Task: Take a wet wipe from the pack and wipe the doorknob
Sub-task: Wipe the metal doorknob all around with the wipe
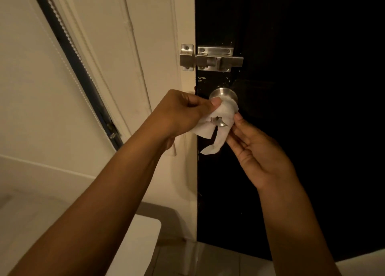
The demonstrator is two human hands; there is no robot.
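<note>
A round steel doorknob point(223, 93) sticks out of the black door point(302, 88). A white wet wipe point(226, 111) is draped over the knob's front and lower side, with a loose tail hanging down. My left hand point(183, 113) pinches the wipe's left part between thumb and fingers, right beside the knob. My right hand point(256, 148) is palm up just below and to the right, and its fingertips pinch the wipe's right edge. A bit of metal shows through a gap in the wipe. The wipe pack is not in view.
A steel slide bolt point(212, 60) is mounted above the knob, spanning door and cream frame point(183, 25). A window blind point(68, 46) runs down the left wall. A white surface point(135, 244) lies at the lower left, pale floor tiles below the door.
</note>
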